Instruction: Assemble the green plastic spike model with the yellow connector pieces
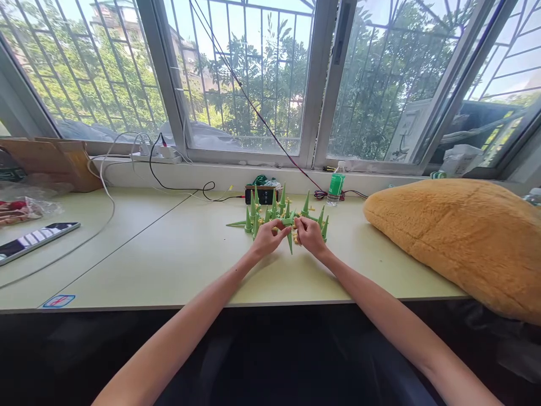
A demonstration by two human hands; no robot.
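Observation:
Both hands meet over the middle of the table. My left hand (269, 237) is closed, its thumb and fingers pinching a green plastic piece with a pointed spike (289, 243) hanging below it. My right hand (310, 234) is closed at the other end of that piece, fingertips together; whether it grips a separate small part is hidden. Just behind and around the hands stand several green cone-shaped spikes (248, 220), upright, with one lying flat (235, 224) at the left. Small yellow pieces (297, 239) lie among them.
A dark phone (266, 196) leans upright behind the spikes. To its right stands a green-labelled water bottle (336, 185). A big orange plush cushion (456, 237) covers the table's right. Another phone (38, 241), a white cable (110, 217) and a cardboard box (70, 163) are at left.

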